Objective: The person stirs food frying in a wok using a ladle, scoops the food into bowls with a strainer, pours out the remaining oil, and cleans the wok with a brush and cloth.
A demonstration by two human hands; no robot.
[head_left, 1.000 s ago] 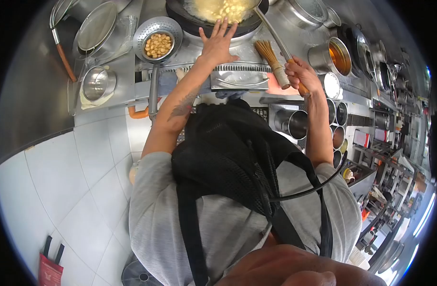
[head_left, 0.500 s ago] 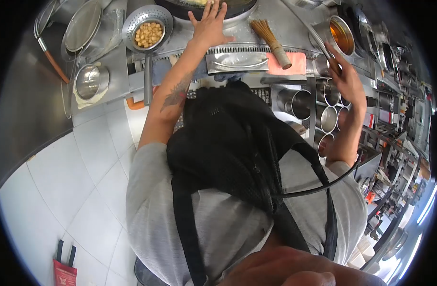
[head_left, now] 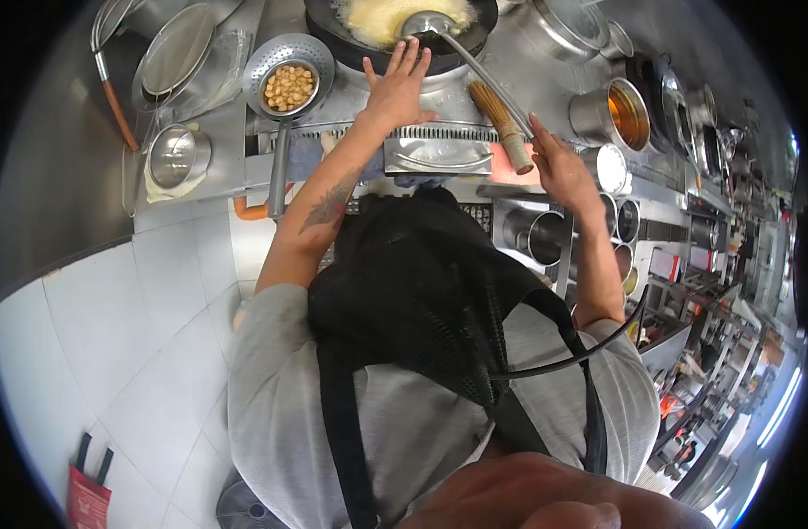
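My left hand (head_left: 397, 95) is spread open, palm down, at the near side of a dark wok (head_left: 335, 37); whether it touches the rim I cannot tell. Pale yellow, foamy food or liquid (head_left: 373, 19) fills the wok's middle. A long-handled metal ladle (head_left: 487, 78) reaches from my right hand (head_left: 566, 172) to the wok, its bowl at the near side of the yellow contents. My right fingers are closed round the handle's end. Below the handle lies a bamboo wok brush (head_left: 501, 123), close to that hand.
A perforated strainer (head_left: 256, 81) with a smaller bowl of light-brown diced pieces (head_left: 289, 87) sits left of the wok. A pot of amber liquid (head_left: 595, 115) stands to the right. At far left are a mesh sieve (head_left: 179, 53) and a metal bowl (head_left: 172, 157). A pink cloth (head_left: 510, 167) hangs along the front edge.
My right hand has moved left and down, and the ladle's bowl now shows in the wok. More of the wok has come into view. My left hand stays spread beside it.
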